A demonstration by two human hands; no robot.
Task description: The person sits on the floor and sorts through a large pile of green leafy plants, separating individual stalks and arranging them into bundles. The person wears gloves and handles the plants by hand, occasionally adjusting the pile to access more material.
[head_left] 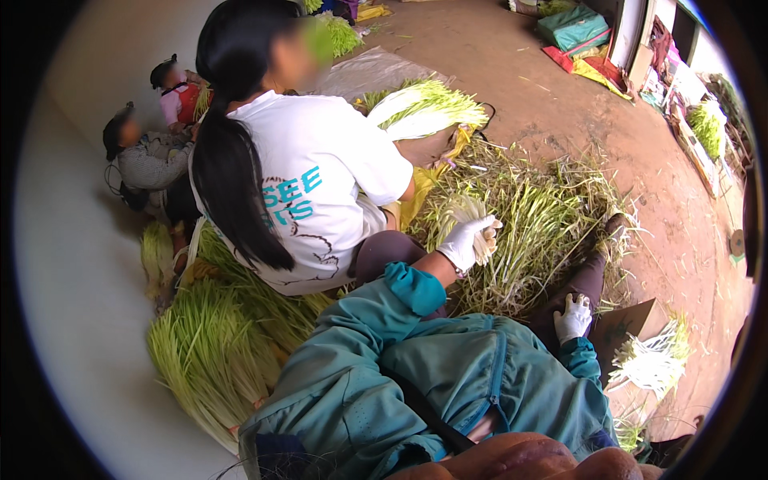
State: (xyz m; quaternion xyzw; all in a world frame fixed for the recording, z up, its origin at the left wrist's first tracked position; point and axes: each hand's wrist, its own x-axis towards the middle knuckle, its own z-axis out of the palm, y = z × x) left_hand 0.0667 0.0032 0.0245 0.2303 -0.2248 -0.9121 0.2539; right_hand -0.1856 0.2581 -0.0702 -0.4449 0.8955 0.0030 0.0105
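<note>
My left hand (464, 242), in a white glove, is raised over a heap of yellow-green shoots and dry trimmings (536, 212), with its fingers curled around a few pale stalks (462, 208). My right hand (572, 318), also gloved, rests on my outstretched dark-trousered leg (588, 276), its fingers bent and apart with nothing visible in them. Beside it on the right is a piece of cardboard (632, 316) with white-stemmed shoots (648, 360) at its edge.
A person in a white shirt (296, 184) sits close at my left. Two other people (152, 164) sit along the wall. Long shoots (208, 352) lie at lower left, a bundle (416, 108) beyond the heap. A green bag (572, 32) and assorted items line the doorway side.
</note>
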